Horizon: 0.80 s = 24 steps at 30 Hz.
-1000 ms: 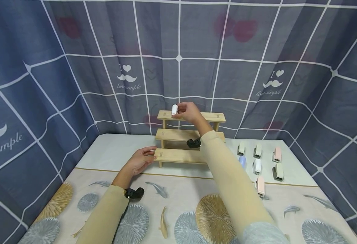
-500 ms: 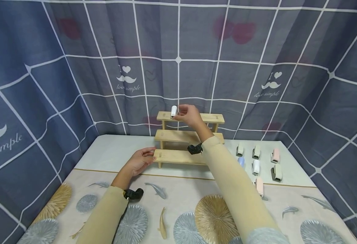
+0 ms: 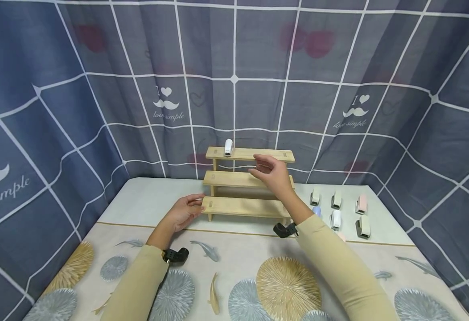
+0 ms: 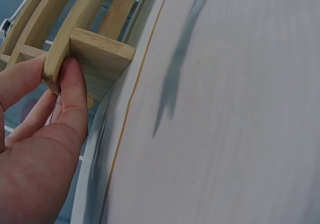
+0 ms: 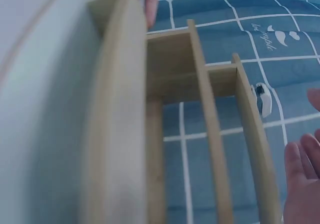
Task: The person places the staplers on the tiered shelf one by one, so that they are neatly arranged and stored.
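The left hand (image 3: 184, 213) pinches the wooden rack (image 3: 228, 179) at its lowest shelf's (image 3: 242, 206) left end. Near the top shelf's (image 3: 244, 154) left end stands a white stapler (image 3: 228, 147), probably light, stiff and slick, best taken by its sides. The right hand (image 3: 273, 174) is empty, fingers apart; more staplers (image 3: 363, 227) sit towards the worktop's (image 3: 158, 192) right edge.

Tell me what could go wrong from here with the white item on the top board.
The white item stands on the narrow top board of the wooden stand, so a bump might topple it.
The left hand pinches the end of the lowest board; a tug there could shift the whole stand.
In the head view the right sleeve partly hides the blue item; pulling back might brush it.
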### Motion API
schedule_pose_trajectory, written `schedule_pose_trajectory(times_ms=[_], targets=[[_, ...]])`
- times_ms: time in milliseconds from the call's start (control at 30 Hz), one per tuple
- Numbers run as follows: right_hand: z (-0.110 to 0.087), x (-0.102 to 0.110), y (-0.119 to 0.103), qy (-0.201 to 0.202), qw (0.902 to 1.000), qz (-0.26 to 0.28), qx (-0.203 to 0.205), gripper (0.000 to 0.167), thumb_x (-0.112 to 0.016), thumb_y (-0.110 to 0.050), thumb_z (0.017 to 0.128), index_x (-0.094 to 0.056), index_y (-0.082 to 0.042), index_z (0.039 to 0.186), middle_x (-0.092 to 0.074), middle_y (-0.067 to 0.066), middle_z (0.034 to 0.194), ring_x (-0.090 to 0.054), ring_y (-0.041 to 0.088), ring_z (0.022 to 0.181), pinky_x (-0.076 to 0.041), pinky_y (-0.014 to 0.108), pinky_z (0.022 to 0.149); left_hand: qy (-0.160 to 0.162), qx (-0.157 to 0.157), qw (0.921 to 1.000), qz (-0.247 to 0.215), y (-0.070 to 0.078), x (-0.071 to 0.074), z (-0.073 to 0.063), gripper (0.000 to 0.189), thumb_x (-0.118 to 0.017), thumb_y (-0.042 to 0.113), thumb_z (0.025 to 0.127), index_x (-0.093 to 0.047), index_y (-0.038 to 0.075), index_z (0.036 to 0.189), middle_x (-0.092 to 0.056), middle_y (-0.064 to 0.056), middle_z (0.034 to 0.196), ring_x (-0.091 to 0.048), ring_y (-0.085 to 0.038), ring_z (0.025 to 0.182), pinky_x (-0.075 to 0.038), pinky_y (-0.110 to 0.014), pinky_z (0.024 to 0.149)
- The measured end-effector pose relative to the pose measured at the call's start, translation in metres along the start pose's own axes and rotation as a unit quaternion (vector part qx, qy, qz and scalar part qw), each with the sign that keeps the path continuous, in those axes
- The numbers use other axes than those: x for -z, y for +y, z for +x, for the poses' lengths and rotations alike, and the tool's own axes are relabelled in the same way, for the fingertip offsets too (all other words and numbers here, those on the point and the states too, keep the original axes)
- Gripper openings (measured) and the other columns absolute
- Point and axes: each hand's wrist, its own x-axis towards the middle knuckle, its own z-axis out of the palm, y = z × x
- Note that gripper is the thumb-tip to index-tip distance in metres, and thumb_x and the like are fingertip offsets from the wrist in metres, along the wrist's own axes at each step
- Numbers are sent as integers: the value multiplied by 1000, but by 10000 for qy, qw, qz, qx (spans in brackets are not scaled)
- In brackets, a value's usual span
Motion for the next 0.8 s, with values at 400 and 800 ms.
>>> schedule_pose_trajectory(times_ms=[400, 800], targets=[[-97, 75, 25, 827, 9961, -236, -196, 47, -80, -13, 90, -65, 2, 131, -64, 24, 134, -67, 32, 117, -57, 24, 98, -119, -76, 9999, 73, 0, 1, -1, 61, -58, -13, 95, -38, -9, 152, -64, -2, 109, -67, -7, 92, -58, -16, 80], [-167, 126, 34, 705, 9811, -1326, -1221, 50, -79, -26, 92, -65, -2, 134, -64, 20, 135, -65, -2, 110, -55, 9, 87, -9, 28, 10000, 80, 2, -1, -1, 63, -59, -13, 93, -39, -6, 152, -64, -5, 114, -67, -8, 93, -58, -18, 78]])
